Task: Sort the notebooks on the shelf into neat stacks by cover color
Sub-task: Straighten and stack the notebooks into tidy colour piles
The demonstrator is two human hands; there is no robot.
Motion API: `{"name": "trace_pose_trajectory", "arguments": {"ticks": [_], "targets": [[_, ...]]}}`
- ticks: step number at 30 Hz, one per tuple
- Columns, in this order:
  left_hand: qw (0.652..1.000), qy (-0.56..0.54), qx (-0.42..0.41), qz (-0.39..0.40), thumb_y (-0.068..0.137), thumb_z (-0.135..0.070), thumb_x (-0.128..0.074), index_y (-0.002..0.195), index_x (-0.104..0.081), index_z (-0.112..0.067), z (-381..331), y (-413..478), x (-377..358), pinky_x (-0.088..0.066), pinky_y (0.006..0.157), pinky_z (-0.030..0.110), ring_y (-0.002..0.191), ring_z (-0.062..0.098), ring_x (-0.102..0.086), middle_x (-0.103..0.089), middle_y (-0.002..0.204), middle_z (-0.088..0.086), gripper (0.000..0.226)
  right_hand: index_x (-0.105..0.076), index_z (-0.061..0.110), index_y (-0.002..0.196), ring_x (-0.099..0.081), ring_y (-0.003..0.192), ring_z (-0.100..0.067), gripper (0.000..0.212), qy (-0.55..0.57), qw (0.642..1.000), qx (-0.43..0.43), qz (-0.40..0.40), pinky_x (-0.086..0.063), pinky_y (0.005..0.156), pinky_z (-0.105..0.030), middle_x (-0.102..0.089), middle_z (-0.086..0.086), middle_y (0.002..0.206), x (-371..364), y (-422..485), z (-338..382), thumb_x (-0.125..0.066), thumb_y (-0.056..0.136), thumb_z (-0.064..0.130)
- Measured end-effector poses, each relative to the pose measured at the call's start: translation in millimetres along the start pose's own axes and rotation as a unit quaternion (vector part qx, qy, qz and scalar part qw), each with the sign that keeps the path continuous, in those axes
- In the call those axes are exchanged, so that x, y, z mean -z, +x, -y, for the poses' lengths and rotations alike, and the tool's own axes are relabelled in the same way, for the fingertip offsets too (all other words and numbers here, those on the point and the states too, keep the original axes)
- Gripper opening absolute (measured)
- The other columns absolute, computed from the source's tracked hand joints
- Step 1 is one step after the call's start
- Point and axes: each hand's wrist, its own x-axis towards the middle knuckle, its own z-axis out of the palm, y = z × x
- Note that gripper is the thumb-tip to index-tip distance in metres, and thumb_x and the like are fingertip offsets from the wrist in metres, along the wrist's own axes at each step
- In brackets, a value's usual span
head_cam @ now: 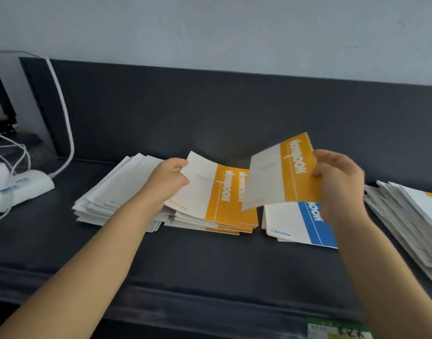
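Evidently, an orange notebook [283,172] is pinched aloft by the right hand [339,184], destined for the orange stack [224,204], whose top is gripped by the left hand [168,179].

We count four notebook piles: one white pile [112,192], one orange stack [244,217], one blue stack [288,221], one jumbled pile [410,221] (copies per pile beyond counting). Two hands, left hand [166,182] and right hand [339,182], each gripping one orange notebook: tilted notebook [200,189], raised notebook [278,172]. One power strip [26,189].
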Motion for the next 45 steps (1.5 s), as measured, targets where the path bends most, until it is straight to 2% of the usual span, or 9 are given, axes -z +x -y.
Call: {"name": "trace_pose_trajectory", "arguments": {"ticks": [4, 7, 10, 13, 17, 20, 27, 37, 45], "targets": [[0.995, 0.085, -0.035, 0.029, 0.068, -0.022, -0.06, 0.12, -0.06, -0.015, 9.7, 10.1, -10.3, -0.046, 0.09, 0.033, 0.105, 0.014, -0.057, -0.058, 0.113, -0.008, 0.052, -0.066, 0.017, 0.103, -0.061, 0.069, -0.011, 0.036, 0.016, 0.999, -0.03, -0.013, -0.05, 0.059, -0.025, -0.065, 0.004, 0.085, -2.3, 1.5, 7.4, -0.045, 0.083, -0.005], [0.995, 0.075, -0.058, 0.019, 0.089, -0.018, -0.058, 0.135, -0.054, -0.015, 3.9, 5.0, -17.1, -0.04, 0.101, 0.029, 0.123, 0.014, -0.052, -0.055, 0.134, -0.004, 0.046, -0.066, 0.014, 0.098, -0.062, 0.076, -0.02, 0.035, 0.006, 0.998, -0.051, 0.024, -0.052, 0.067, -0.031, -0.066, -0.003, 0.088, -16.8, -4.5, -10.0, -0.044, 0.08, -0.007], [0.997, 0.053, -0.059, -0.015, 0.098, -0.021, -0.047, 0.121, -0.059, -0.004, 1.8, 2.5, -19.0, -0.042, 0.096, 0.037, 0.118, 0.029, -0.054, -0.06, 0.123, 0.016, 0.031, -0.065, 0.02, 0.096, -0.059, 0.085, -0.02, 0.034, -0.06, 0.988, -0.118, 0.077, -0.051, 0.072, -0.034, -0.062, -0.003, 0.097, -36.1, -11.4, -34.5, -0.043, 0.086, -0.004], [0.99, 0.106, -0.09, -0.017, 0.102, -0.031, -0.042, 0.125, -0.057, -0.013, 3.8, 0.2, -19.4, -0.041, 0.089, 0.031, 0.114, 0.022, -0.056, -0.061, 0.122, 0.005, 0.033, -0.064, 0.02, 0.102, -0.055, 0.078, -0.013, 0.025, -0.14, 0.967, -0.139, 0.16, -0.047, 0.062, -0.026, -0.06, 0.001, 0.095, -44.0, -16.2, -47.5, -0.051, 0.091, 0.003], [0.975, 0.193, -0.109, 0.015, 0.092, -0.039, -0.061, 0.14, -0.047, -0.019, 8.0, 0.8, -19.5, -0.037, 0.102, 0.03, 0.132, 0.016, -0.044, -0.046, 0.145, -0.002, 0.054, -0.066, 0.018, 0.1, -0.064, 0.077, -0.012, 0.012, -0.183, 0.963, -0.074, 0.184, -0.053, 0.073, -0.025, -0.067, -0.002, 0.092, -41.3, -10.5, -54.7, -0.06, 0.091, 0.013], [0.971, 0.213, -0.108, 0.01, 0.089, -0.03, -0.066, 0.14, -0.046, -0.02, 8.2, 1.4, -18.9, -0.039, 0.102, 0.031, 0.134, 0.016, -0.042, -0.045, 0.146, -0.002, 0.056, -0.065, 0.023, 0.101, -0.06, 0.083, -0.007, 0.014, -0.213, 0.962, -0.043, 0.167, -0.042, 0.063, -0.018, -0.063, 0.009, 0.093, -41.8, -6.7, -57.8, -0.055, 0.094, 0.016], [0.969, 0.228, -0.09, -0.008, 0.094, -0.025, -0.06, 0.145, -0.037, -0.019, 7.5, -3.3, -30.3, -0.039, 0.1, 0.03, 0.137, 0.019, -0.037, -0.038, 0.151, -0.001, 0.057, -0.06, 0.024, 0.109, -0.053, 0.082, 0.001, 0.015, -0.318, 0.921, 0.065, 0.215, -0.036, 0.058, -0.007, -0.056, 0.014, 0.098, -46.4, -11.2, -67.1, -0.056, 0.095, 0.024], [0.953, 0.292, -0.077, -0.028, 0.095, -0.028, -0.056, 0.144, -0.04, -0.016, 0.0, -10.4, -40.7, -0.039, 0.107, 0.041, 0.135, 0.024, -0.038, -0.036, 0.152, 0.001, 0.052, -0.047, 0.025, 0.128, -0.053, 0.088, -0.007, 0.035, -0.388, 0.877, 0.13, 0.252, -0.045, 0.07, -0.017, -0.059, 0.004, 0.118, -48.5, -16.5, -66.0, -0.052, 0.096, 0.037], [0.861, 0.469, -0.186, -0.07, 0.089, -0.068, -0.041, 0.144, -0.035, -0.02, -37.3, -35.4, -79.2, -0.028, 0.107, 0.042, 0.137, 0.024, -0.035, -0.041, 0.149, 0.0, 0.074, -0.049, 0.022, 0.127, -0.053, 0.093, -0.009, 0.037, -0.413, 0.868, 0.199, 0.193, -0.038, 0.066, -0.018, -0.06, 0.005, 0.12, -17.1, -23.8, -29.4, -0.054, 0.094, 0.038]]}}
